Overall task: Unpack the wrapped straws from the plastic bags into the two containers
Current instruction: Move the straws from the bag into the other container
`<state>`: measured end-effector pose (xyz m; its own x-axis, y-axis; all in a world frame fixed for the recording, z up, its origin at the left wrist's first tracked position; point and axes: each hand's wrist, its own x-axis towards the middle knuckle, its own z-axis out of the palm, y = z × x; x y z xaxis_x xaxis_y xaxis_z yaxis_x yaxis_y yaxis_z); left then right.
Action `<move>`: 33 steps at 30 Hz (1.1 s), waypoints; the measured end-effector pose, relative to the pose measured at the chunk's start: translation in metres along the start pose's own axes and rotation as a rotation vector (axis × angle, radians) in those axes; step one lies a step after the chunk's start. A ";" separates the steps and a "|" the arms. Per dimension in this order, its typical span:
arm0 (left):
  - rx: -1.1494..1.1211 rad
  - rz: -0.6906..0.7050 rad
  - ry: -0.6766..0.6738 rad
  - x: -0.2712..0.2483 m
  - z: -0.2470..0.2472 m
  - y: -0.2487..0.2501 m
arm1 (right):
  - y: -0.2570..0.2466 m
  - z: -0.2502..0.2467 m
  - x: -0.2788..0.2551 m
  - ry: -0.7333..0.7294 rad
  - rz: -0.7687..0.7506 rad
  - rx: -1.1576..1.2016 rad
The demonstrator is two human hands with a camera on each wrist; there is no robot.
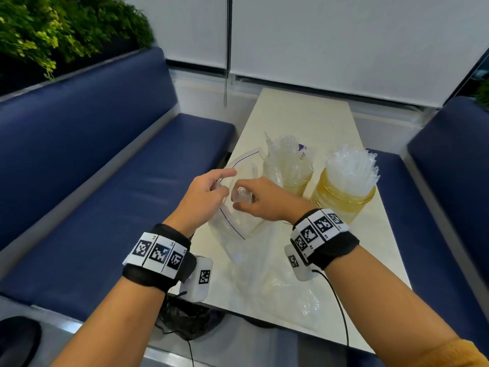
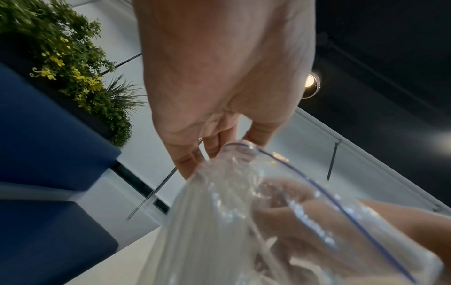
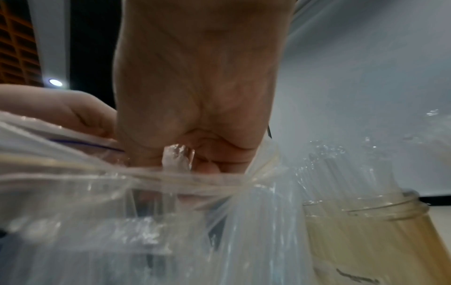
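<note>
A clear zip bag [image 1: 239, 223] with a blue seal line stands open at the table's left edge. My left hand [image 1: 209, 186] pinches its rim, index finger stretched out; the left wrist view shows the fingers [image 2: 214, 146] on the bag's rim [image 2: 246, 148]. My right hand [image 1: 256, 200] is in the bag's mouth, fisted round a small bundle of wrapped straws [image 1: 240, 196], whose ends poke out of the fist [image 3: 176, 156]. Behind stand two yellowish jars, the left jar [image 1: 296, 184] and the right jar [image 1: 344, 205], both packed with upright wrapped straws [image 1: 349, 168].
Crumpled clear plastic bags [image 1: 280, 284] lie on the cream table [image 1: 312, 115] near its front. Blue benches [image 1: 92, 207] flank the table on both sides. A black bag [image 1: 185, 319] sits on the floor under the front edge.
</note>
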<state>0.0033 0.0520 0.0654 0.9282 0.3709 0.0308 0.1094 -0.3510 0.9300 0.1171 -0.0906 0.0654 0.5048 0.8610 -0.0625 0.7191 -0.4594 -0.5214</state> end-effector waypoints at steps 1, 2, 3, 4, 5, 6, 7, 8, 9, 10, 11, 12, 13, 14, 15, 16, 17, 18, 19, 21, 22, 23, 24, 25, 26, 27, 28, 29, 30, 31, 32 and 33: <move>-0.022 -0.011 -0.001 -0.001 0.000 0.000 | 0.002 -0.001 -0.001 0.019 0.007 0.018; -0.030 -0.016 -0.001 -0.002 0.001 0.000 | 0.004 -0.004 -0.002 0.031 0.018 0.026; -0.028 -0.011 -0.001 -0.004 0.002 -0.001 | 0.005 -0.007 -0.002 0.048 0.023 0.028; -0.014 -0.002 0.001 -0.004 0.003 -0.003 | 0.005 -0.012 -0.003 0.075 0.021 0.027; 0.006 0.018 0.002 -0.006 0.005 -0.004 | 0.003 -0.018 -0.003 0.112 0.006 0.029; 0.030 0.036 0.010 -0.007 0.007 -0.005 | -0.001 -0.026 -0.005 0.153 -0.013 0.038; 0.055 0.048 0.019 -0.008 0.010 -0.005 | -0.007 -0.034 -0.006 0.189 -0.040 0.043; 0.080 0.051 0.032 -0.008 0.014 -0.004 | -0.016 -0.042 -0.008 0.218 -0.068 0.039; 0.102 0.046 0.043 -0.008 0.018 -0.002 | -0.026 -0.050 -0.009 0.243 -0.103 0.036; 0.120 0.041 0.055 -0.007 0.022 0.000 | -0.036 -0.057 -0.010 0.263 -0.140 0.046; 0.117 0.044 0.065 -0.006 0.026 0.002 | -0.046 -0.063 -0.010 0.284 -0.185 0.068; 0.088 0.052 0.070 -0.004 0.030 0.003 | -0.055 -0.066 -0.008 0.312 -0.227 0.092; 0.043 0.063 0.081 -0.002 0.033 0.004 | -0.062 -0.067 -0.007 0.343 -0.261 0.112; 0.005 0.070 0.099 0.000 0.035 0.005 | -0.067 -0.066 -0.005 0.378 -0.284 0.142; -0.015 0.077 0.120 0.001 0.036 0.008 | -0.069 -0.062 -0.002 0.417 -0.293 0.196; -0.012 0.087 0.145 0.002 0.037 0.009 | -0.069 -0.057 -0.001 0.455 -0.279 0.273; 0.001 0.114 0.163 0.003 0.037 0.011 | -0.067 -0.050 0.000 0.480 -0.248 0.353; 0.013 0.151 0.174 0.004 0.036 0.011 | -0.063 -0.042 0.001 0.487 -0.210 0.400; 0.017 0.180 0.185 0.004 0.036 0.010 | -0.057 -0.033 0.002 0.476 -0.183 0.386; 0.021 0.163 0.210 0.005 0.034 0.004 | -0.049 -0.013 0.004 0.460 -0.170 0.212; 0.033 0.127 0.209 0.006 0.034 0.002 | -0.047 -0.005 0.005 0.475 -0.167 0.143; 0.054 0.095 0.204 0.007 0.033 -0.001 | -0.047 0.000 0.006 0.500 -0.159 0.116; 0.089 0.079 0.202 0.008 0.032 -0.003 | -0.048 0.001 0.006 0.523 -0.154 0.129; 0.116 0.081 0.203 0.009 0.031 -0.004 | -0.050 -0.002 0.007 0.545 -0.155 0.161; 0.132 0.076 0.202 0.010 0.030 -0.006 | -0.052 -0.007 0.007 0.564 -0.161 0.193; 0.135 0.066 0.200 0.011 0.028 -0.006 | -0.054 -0.015 0.008 0.580 -0.169 0.223; 0.137 0.049 0.200 0.011 0.026 -0.006 | -0.056 -0.024 0.007 0.603 -0.181 0.248; 0.151 0.037 0.196 0.012 0.025 -0.007 | -0.058 -0.036 0.007 0.643 -0.192 0.273; 0.174 0.034 0.196 0.013 0.023 -0.009 | -0.060 -0.050 0.006 0.702 -0.207 0.304; 0.197 0.033 0.195 0.014 0.022 -0.012 | -0.062 -0.065 0.004 0.776 -0.223 0.336; 0.219 0.037 0.193 0.014 0.021 -0.014 | -0.062 -0.080 0.002 0.853 -0.242 0.365; 0.231 0.037 0.197 0.014 0.020 -0.017 | -0.062 -0.097 -0.001 0.926 -0.260 0.392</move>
<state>0.0210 0.0460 0.0429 0.8488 0.5058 0.1542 0.1760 -0.5452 0.8196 0.1187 -0.0845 0.1803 0.6449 0.3421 0.6834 0.7362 -0.0381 -0.6757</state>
